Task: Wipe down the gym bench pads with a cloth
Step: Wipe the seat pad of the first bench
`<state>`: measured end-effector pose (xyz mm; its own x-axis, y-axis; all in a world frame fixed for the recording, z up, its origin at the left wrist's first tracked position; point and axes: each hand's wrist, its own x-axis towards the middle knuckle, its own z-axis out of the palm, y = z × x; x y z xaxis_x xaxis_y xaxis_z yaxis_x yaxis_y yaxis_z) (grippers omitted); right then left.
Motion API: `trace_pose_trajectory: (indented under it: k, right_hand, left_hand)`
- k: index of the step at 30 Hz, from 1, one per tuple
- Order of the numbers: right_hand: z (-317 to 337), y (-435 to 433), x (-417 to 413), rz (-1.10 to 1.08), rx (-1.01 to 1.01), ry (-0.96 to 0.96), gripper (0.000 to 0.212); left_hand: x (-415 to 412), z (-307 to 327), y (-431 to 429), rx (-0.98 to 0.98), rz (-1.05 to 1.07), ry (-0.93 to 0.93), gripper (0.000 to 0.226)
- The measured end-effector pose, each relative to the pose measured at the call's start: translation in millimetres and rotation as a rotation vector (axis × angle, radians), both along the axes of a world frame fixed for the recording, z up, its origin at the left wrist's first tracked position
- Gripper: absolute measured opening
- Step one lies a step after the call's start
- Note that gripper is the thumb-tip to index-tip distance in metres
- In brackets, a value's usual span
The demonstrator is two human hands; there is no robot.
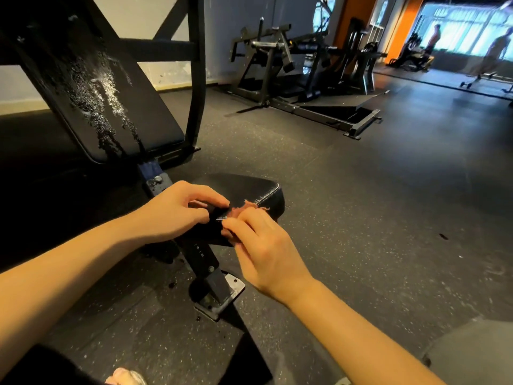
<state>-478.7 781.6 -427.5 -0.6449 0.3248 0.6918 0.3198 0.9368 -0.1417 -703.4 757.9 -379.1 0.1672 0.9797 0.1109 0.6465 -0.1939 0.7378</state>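
Observation:
A black seat pad (pixel 249 190) of a gym bench sits in the middle of the view. My left hand (pixel 177 209) grips the near edge of this pad with curled fingers. My right hand (pixel 261 245) holds a small pinkish-red cloth (pixel 244 209) against the pad's near right edge; most of the cloth is hidden under the fingers. The tilted black back pad (pixel 91 87) at upper left is covered with wet droplets and streaks running down.
The bench's black post and bolted foot plate (pixel 219 295) stand below the seat. A black frame upright (pixel 197 79) rises behind the back pad. Another machine (pixel 299 73) stands on the speckled rubber floor farther back. People are far off at upper right.

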Motion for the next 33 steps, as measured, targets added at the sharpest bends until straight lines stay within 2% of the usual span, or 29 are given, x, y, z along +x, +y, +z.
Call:
trace_pose_trajectory:
  k: [2,5,8,11,14,17,20,24,27,31,33]
  right_hand:
    - [-5,16,15,-0.074,-0.063,0.035,0.024]
    - [-3,55,34,-0.439,-0.466,0.328,0.025]
    - [9,84,34,-0.533,-0.774,0.509,0.021]
    - [28,72,25,-0.371,-0.778,0.42,0.02]
    - [46,67,38,-0.047,-0.795,0.254,0.023]
    - [58,103,49,0.013,-0.893,0.356,0.024]
    - [68,141,38,0.039,-1.046,0.406,0.023]
    - [86,176,25,0.143,-1.326,0.454,0.019]
    - [99,199,18,0.294,-1.456,0.426,0.033]
    - [112,236,4,0.322,-1.284,0.2,0.029]
    - [119,257,-3,0.334,-1.216,0.065,0.027]
  left_hand:
    - [-3,2,1,-0.012,0.004,0.0,0.041]
    - [4,5,4,0.026,0.036,0.087,0.033]
    - [14,7,11,0.071,0.079,0.16,0.017]
    - [18,12,20,0.073,0.119,0.206,0.014]
    - [24,21,31,0.046,0.118,0.158,0.033]
    - [41,32,47,0.061,0.099,0.031,0.05]
    - [64,40,71,0.094,0.146,-0.046,0.042]
    - [85,41,100,0.132,0.315,-0.058,0.046]
    - [86,41,116,0.173,0.449,-0.037,0.05]
    - [73,48,128,0.138,0.576,-0.262,0.023]
    - [72,55,131,0.111,0.606,-0.391,0.02]
